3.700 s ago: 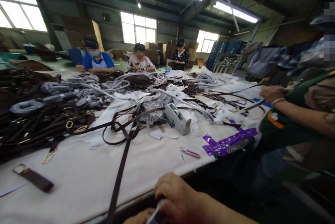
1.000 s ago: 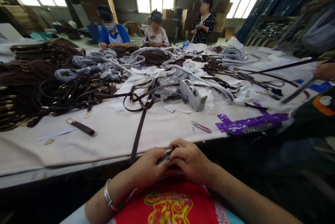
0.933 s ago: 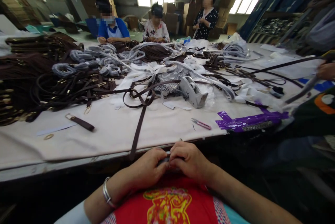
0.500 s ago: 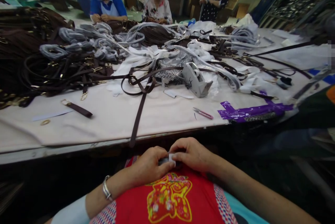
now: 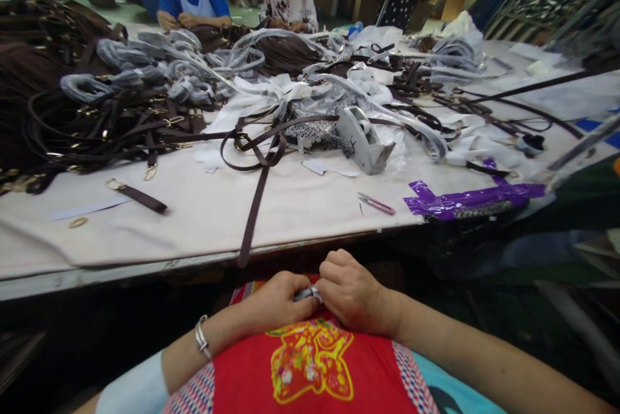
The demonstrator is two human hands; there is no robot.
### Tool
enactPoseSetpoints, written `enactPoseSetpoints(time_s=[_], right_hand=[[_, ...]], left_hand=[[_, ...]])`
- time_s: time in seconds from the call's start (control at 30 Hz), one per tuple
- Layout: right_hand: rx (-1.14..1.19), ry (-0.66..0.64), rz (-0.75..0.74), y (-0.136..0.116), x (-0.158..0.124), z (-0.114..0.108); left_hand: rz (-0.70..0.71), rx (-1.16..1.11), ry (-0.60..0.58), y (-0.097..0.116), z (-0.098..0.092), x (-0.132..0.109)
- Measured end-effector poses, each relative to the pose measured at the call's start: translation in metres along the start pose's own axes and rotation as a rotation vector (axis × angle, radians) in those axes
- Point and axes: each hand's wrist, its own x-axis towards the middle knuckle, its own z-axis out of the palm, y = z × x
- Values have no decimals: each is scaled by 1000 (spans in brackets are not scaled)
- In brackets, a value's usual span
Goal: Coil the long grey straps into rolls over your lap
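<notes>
A: Taking your hands as the clock's centre, with twelve straight across the table [image 5: 203, 207], what are you holding?

B: You have one small grey wrapped piece [image 5: 306, 294] in front of your red apron [image 5: 242, 369], short of the table's edge. Your left hand [image 5: 276, 304] is closed on it, thumb on top; your right hand [image 5: 356, 291] is curled tight and seems to pinch its right end, though the fingertips are hidden.

A: Which step are you on?

B: It looks like close fingerwork on the wrapping. The next move probably calls for a steady left hold and a fine right pinch; you can't tell what is inside.

A: And the count around you?

B: One pair of pink-handled thread snips [image 5: 378, 204] at one o'clock, one grey tape dispenser [image 5: 363, 139] just past twelve, one short brown strap tab [image 5: 144, 199] at ten, one loose gold ring [image 5: 78, 223] between nine and ten. One long brown strap [image 5: 252, 220] trails past the edge at eleven. The plastic-wrapped coils [image 5: 140, 52], also at eleven, overlap too much to count. Three co-workers [image 5: 290, 0] face you, between eleven and one.
</notes>
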Motion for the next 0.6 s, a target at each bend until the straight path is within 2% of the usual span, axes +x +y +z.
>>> enactPoseSetpoints(time_s=[0.2,0.33,0.43,0.53,0.6], right_hand=[[-60,-86,-153,7,-6,-12],[-99,-12,-178,7,-7,-13],[-113,84,-173,5,-5,-12],[-114,157,-141,5,-3,-19],[-72,210,-48,12,-1,-31]], left_hand=[[-148,-145,4,5,-3,2],[-155,-456,-54,5,-7,2],[-157,-531,5,5,-10,3],[-131,-458,86,11,-16,5],[-77,-376,166,17,-21,5]])
